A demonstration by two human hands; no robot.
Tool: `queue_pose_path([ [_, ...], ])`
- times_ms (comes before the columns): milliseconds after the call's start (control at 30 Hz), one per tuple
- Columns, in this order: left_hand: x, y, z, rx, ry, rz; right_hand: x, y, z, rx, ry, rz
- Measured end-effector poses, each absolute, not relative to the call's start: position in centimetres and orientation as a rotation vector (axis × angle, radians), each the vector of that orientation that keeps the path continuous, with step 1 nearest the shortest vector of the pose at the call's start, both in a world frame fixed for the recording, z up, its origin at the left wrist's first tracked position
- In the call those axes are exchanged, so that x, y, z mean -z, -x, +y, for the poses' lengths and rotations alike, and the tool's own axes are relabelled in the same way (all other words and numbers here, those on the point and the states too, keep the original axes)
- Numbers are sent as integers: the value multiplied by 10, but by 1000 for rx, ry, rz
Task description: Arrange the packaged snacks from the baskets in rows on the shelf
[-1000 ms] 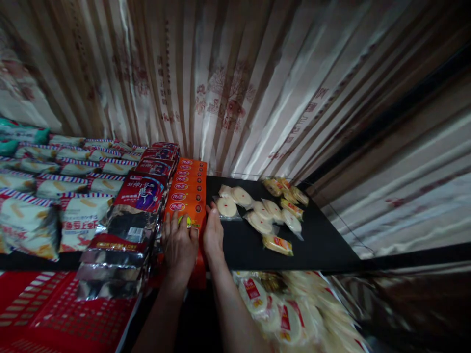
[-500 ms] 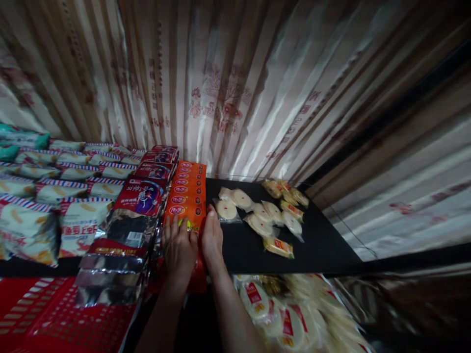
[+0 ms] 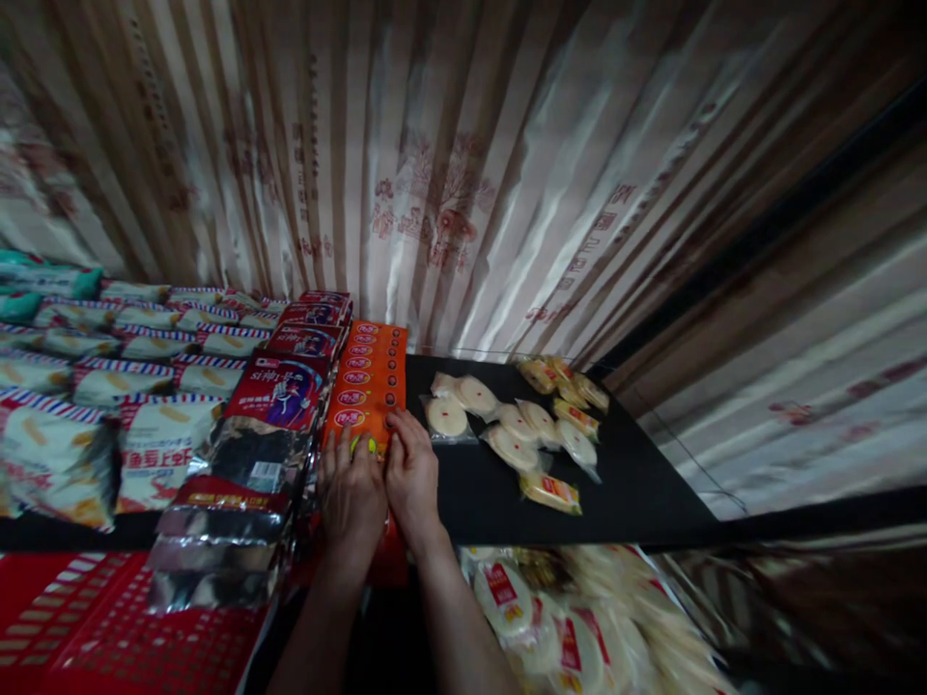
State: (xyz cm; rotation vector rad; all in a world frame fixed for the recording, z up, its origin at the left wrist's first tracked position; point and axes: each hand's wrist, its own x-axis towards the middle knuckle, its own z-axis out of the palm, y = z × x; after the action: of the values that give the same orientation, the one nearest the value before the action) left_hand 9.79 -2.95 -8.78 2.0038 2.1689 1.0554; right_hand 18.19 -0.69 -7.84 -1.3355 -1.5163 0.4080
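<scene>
An overlapping row of orange snack packets (image 3: 369, 372) lies on the black shelf (image 3: 478, 492), running back toward the curtain. My left hand (image 3: 352, 492) rests flat on the nearest packet with its fingers stretched out. Beside it, my right hand (image 3: 412, 473) lies over the right edge of the same packet, fingers extended and slightly bent. Neither hand is wrapped around anything. Touching the row on its left are dark red and purple snack packets (image 3: 279, 391), overlapping one another; their silver ends hang over the shelf's front edge.
White snack bags (image 3: 155, 449) fill the shelf's left side. Round wrapped cakes (image 3: 514, 449) and small yellow packets (image 3: 550, 490) lie on the right. Below are a red basket (image 3: 137, 618) and more packed round cakes (image 3: 579, 647). A printed curtain (image 3: 435, 125) hangs behind.
My right hand has moved from the orange packets' right side onto their top, closer to my left hand. My left hand stays in about the same place.
</scene>
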Motion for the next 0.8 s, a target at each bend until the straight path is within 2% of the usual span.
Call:
queue_pose_path([
  [233,98,-99,-25,-1245,-1891,2122,76,-180,-7,-508,1206,-1546],
  [567,85,-101,-26,-1227,-1631,2086,82,-182,-4,-553,1351,-1802],
  [800,73,-105,-33,-1212,-1683,2115,74,-181,-8,-541,1344,-1954],
])
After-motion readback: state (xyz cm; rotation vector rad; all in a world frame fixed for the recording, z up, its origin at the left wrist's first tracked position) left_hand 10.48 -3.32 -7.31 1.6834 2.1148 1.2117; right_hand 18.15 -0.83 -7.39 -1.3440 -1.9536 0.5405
